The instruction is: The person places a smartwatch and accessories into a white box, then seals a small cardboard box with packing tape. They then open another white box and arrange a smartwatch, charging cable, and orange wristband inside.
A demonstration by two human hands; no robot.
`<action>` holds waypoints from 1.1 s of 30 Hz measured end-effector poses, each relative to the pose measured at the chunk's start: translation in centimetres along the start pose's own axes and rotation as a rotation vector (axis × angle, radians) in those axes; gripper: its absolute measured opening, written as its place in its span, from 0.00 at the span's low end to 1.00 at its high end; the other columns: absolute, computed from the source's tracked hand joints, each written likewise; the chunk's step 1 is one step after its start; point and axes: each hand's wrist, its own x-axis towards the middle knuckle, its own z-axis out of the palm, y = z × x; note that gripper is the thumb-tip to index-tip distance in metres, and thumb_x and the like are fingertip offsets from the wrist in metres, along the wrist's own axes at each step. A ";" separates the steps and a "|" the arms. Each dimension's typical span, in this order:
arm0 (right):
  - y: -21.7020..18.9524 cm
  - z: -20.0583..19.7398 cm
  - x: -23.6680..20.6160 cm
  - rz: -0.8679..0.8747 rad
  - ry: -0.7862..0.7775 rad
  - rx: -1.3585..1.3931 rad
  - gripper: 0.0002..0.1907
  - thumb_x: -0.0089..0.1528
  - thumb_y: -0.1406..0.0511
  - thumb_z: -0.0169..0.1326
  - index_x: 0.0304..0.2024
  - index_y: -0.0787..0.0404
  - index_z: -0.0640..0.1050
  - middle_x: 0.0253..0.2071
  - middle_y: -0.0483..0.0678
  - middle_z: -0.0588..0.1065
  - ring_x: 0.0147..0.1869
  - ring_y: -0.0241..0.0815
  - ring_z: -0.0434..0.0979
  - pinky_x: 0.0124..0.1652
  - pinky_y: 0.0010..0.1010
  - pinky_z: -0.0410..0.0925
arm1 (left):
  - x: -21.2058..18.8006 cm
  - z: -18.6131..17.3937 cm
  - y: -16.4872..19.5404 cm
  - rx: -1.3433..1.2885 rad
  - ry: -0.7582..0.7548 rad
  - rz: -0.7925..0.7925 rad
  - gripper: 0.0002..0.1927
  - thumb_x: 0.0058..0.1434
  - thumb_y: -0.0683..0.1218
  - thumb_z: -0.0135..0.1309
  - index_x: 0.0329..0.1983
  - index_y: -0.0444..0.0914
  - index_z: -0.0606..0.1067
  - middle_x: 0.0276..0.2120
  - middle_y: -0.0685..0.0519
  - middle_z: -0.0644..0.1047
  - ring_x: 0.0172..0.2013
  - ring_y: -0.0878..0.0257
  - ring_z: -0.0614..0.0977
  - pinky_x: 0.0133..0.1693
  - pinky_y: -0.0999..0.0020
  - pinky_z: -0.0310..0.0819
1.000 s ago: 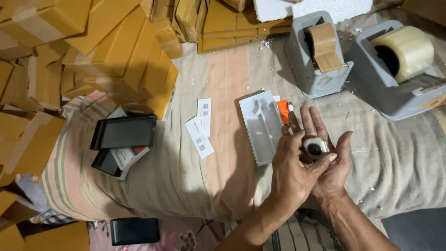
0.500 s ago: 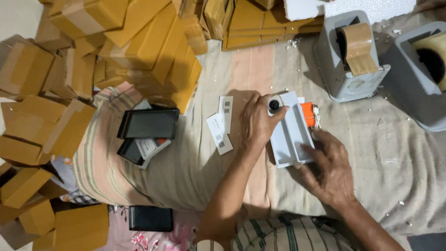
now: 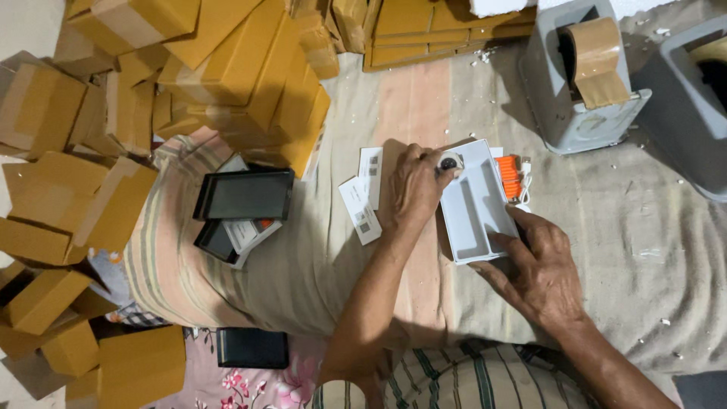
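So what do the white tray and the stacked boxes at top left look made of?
White tray: seemingly moulded plastic, smooth and matte, with rounded recessed compartments; the right hand steadies it. Stacked boxes: brown cardboard, dull, with folded flaps and creased edges.

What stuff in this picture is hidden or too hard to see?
Head view, the only one:
- The small round black object: mostly covered by the left hand, so its kind is unclear.
- The white tray: its near corner lies under the right hand.
- The grey tape dispenser at right: cut off by the picture's edge.
- The paper slips: print too small to read.
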 end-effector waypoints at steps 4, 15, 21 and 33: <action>0.3 0.2 -0.2 0.018 0.002 0.016 0.27 0.50 0.56 0.68 0.47 0.65 0.79 0.60 0.61 0.70 0.62 0.58 0.70 0.59 0.49 0.66 | -0.3 1.2 -1.2 -0.025 -0.041 0.036 0.23 0.61 0.50 0.63 0.58 0.39 0.79 0.48 0.45 0.76 0.47 0.48 0.78 0.48 0.55 0.73; 0.4 0.3 -0.7 0.007 0.069 0.055 0.23 0.51 0.58 0.68 0.44 0.63 0.79 0.59 0.60 0.72 0.60 0.60 0.73 0.55 0.48 0.70 | -2.1 1.0 -1.6 0.009 -0.039 0.118 0.23 0.65 0.52 0.58 0.61 0.40 0.77 0.50 0.45 0.74 0.52 0.47 0.74 0.53 0.53 0.70; 0.8 -0.4 -1.1 -0.032 0.087 0.185 0.17 0.53 0.63 0.67 0.42 0.62 0.79 0.57 0.57 0.74 0.58 0.57 0.75 0.53 0.44 0.72 | -2.2 0.4 -0.4 -0.076 0.066 0.158 0.28 0.64 0.53 0.60 0.63 0.34 0.73 0.57 0.39 0.71 0.54 0.45 0.74 0.56 0.53 0.67; 13.7 -17.1 1.1 0.424 0.567 0.065 0.15 0.69 0.64 0.57 0.52 0.70 0.76 0.56 0.61 0.72 0.57 0.49 0.75 0.54 0.38 0.71 | -8.6 -3.2 12.3 0.006 0.004 0.027 0.32 0.52 0.58 0.65 0.54 0.32 0.77 0.47 0.42 0.73 0.51 0.44 0.71 0.52 0.45 0.61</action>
